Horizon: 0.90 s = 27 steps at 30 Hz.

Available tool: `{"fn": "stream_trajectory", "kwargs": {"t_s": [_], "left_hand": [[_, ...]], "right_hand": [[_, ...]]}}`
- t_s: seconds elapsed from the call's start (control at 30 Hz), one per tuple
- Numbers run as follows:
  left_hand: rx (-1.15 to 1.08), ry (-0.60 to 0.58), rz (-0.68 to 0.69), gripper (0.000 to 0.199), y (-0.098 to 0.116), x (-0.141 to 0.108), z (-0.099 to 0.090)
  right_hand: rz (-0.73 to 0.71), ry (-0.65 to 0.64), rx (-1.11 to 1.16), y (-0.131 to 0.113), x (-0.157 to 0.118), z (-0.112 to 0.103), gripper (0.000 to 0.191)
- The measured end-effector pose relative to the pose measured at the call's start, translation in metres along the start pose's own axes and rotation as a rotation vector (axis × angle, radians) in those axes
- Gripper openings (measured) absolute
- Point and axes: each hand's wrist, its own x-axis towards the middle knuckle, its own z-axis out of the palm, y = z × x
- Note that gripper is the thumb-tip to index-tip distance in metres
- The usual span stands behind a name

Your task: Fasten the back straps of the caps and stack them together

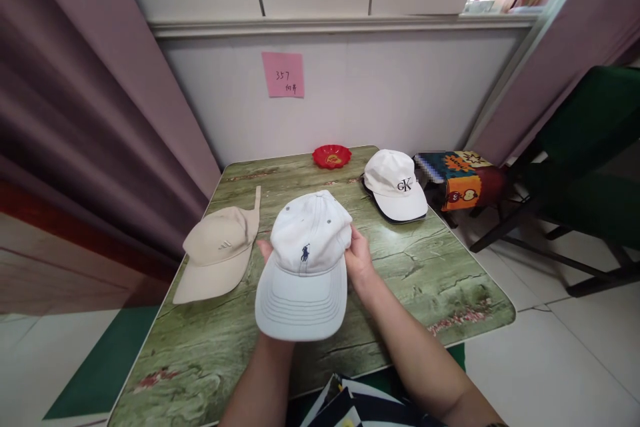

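Note:
A white baseball cap (310, 240) with a dark blue horse-rider emblem is held up above the table, its brim pointing towards me. My right hand (359, 257) grips the cap's right side, fingers partly hidden behind it. On the opposite side my left hand (265, 251) holds the cap from behind; only a bit of it shows past the crown. To the left lies a beige cap (217, 247) with three slanted bars and its back strap sticking out. Another white cap (393, 177), with dark lettering and a black under-edge, rests at the table's right edge.
The green wood-patterned table (415, 267) stands against a pale wall. At its far side is a red scalloped dish (332, 157). A pink note (284, 75) is stuck to the wall. Right of the table are a colourful cloth-covered stool (467, 187) and a dark green chair (590, 140).

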Motion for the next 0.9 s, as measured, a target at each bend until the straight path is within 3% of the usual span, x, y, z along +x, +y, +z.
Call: {"fn": "stream_trajectory", "kwargs": {"t_s": [0.07, 0.13, 0.3, 0.5, 0.7, 0.9], "left_hand": [[-0.010, 0.102, 0.004, 0.084, 0.005, -0.006, 0.007], [0.016, 0.172, -0.008, 0.089, 0.011, -0.011, 0.013], [0.051, 0.111, 0.019, 0.093, 0.007, -0.012, 0.008], [-0.154, 0.093, -0.072, 0.102, -0.001, 0.000, -0.011], [-0.502, 0.141, -0.221, 0.096, 0.011, -0.008, 0.001], [-0.568, 0.255, -0.359, 0.071, 0.006, -0.003, -0.008]], "right_hand": [[0.021, -0.073, 0.094, 0.001, -0.014, 0.008, 0.070], [0.040, -0.140, 0.161, 0.004, -0.028, 0.016, 0.080], [0.110, -0.207, 0.184, 0.005, -0.042, 0.024, 0.062], [0.078, -0.201, 0.219, -0.010, -0.039, 0.019, 0.060], [0.149, -0.132, 0.381, -0.014, -0.041, 0.009, 0.059], [0.129, -0.136, 0.395, -0.011, -0.035, -0.007, 0.058]]}}
